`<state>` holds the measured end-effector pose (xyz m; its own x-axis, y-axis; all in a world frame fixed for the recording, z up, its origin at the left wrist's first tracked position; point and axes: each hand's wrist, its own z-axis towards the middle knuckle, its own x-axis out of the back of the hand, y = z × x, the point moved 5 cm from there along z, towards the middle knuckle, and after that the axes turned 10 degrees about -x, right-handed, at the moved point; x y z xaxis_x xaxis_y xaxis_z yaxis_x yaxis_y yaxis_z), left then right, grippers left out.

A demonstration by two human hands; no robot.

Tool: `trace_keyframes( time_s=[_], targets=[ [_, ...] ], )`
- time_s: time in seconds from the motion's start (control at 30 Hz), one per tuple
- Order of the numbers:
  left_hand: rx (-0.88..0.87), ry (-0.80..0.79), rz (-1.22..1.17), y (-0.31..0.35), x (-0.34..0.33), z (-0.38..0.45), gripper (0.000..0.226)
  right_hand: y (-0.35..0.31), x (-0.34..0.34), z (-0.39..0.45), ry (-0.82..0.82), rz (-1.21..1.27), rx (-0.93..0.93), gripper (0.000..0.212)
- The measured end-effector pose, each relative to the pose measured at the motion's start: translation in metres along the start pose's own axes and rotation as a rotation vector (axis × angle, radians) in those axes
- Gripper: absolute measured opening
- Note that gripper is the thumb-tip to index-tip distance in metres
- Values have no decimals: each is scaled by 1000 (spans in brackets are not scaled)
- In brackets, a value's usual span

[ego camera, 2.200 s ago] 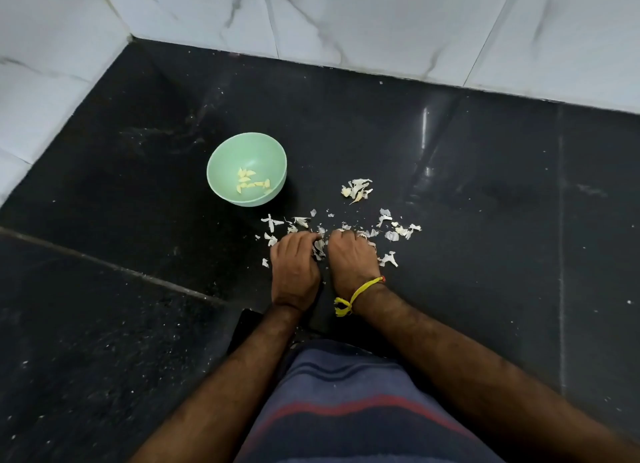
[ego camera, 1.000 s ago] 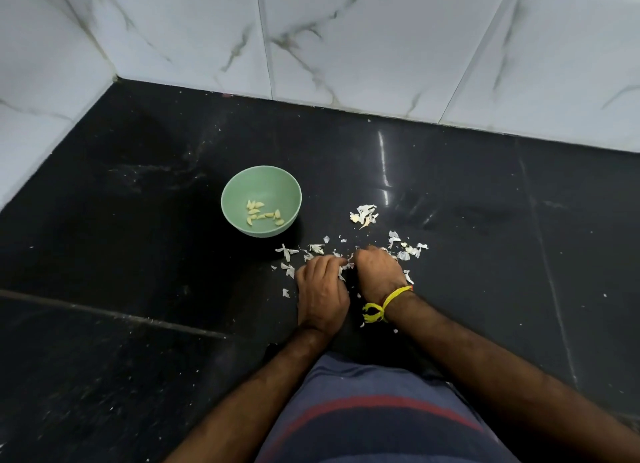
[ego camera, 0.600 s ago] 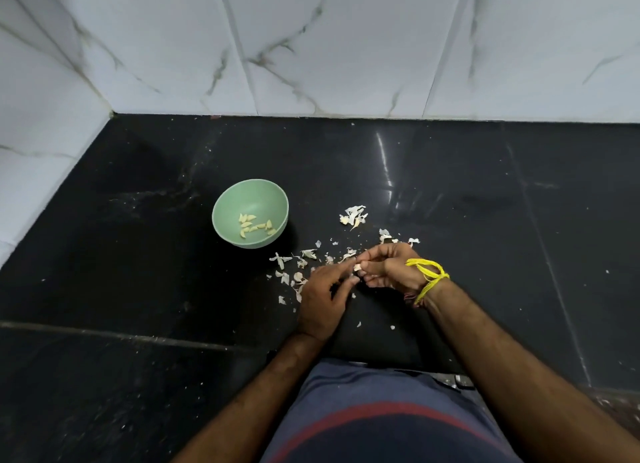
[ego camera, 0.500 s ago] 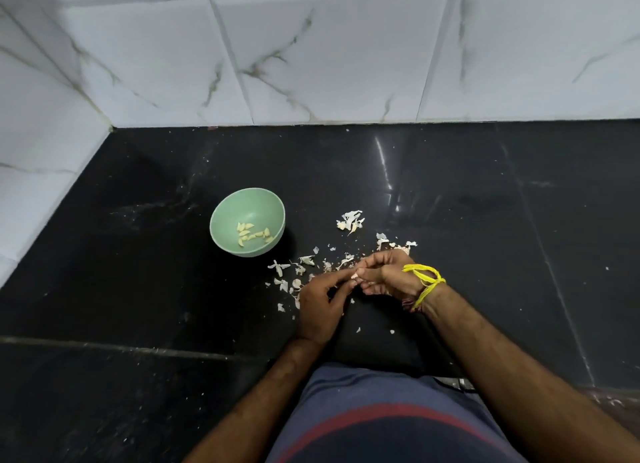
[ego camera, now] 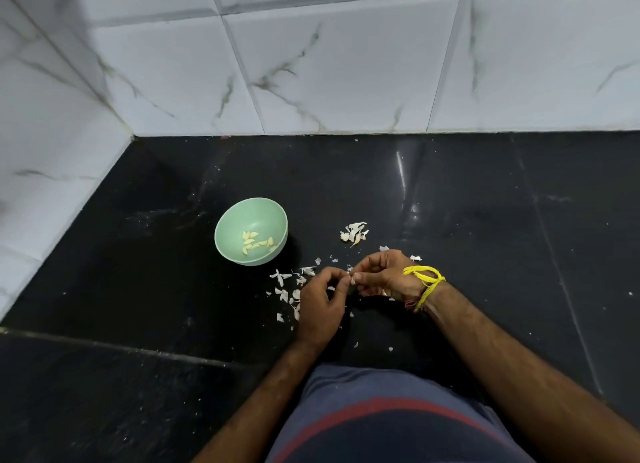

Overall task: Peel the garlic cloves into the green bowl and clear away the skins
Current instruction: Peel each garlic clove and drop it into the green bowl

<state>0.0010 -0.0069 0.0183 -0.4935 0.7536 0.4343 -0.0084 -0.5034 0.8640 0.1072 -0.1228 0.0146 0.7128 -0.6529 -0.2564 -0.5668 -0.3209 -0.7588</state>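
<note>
Head camera is showing both hands risen off the black bench since a second ago, when they were pressing among the skins (ego camera: 289, 291); now the left hand (ego camera: 320, 306) and right hand (ego camera: 381, 275) are pinching one small garlic clove (ego camera: 352, 280) between curled fingers, so peeling is probably resuming. Peeled cloves (ego camera: 257, 242) are lying in the green bowl (ego camera: 227, 227), sitting just left of the hands with open bench all round, well clear of the tiled wall (ego camera: 346, 81).
</note>
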Motion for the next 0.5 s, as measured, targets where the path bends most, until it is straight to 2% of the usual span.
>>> trace_keyframes(
  time_s=[0.1,0.2,0.37,0.5],
  targets=[
    [102,0,-62,-3,-4,-4,9,7,-7,5,-36,164,1,12],
    [213,45,-76,-10,-2,-7,11,14,-13,11,21,223,70,13],
    [233,138,-18,-2,11,0,18,-3,-23,4,68,6,250,25],
    [205,122,12,4,15,3,20,-15,-26,-1,97,-83,329,20]
  ],
)
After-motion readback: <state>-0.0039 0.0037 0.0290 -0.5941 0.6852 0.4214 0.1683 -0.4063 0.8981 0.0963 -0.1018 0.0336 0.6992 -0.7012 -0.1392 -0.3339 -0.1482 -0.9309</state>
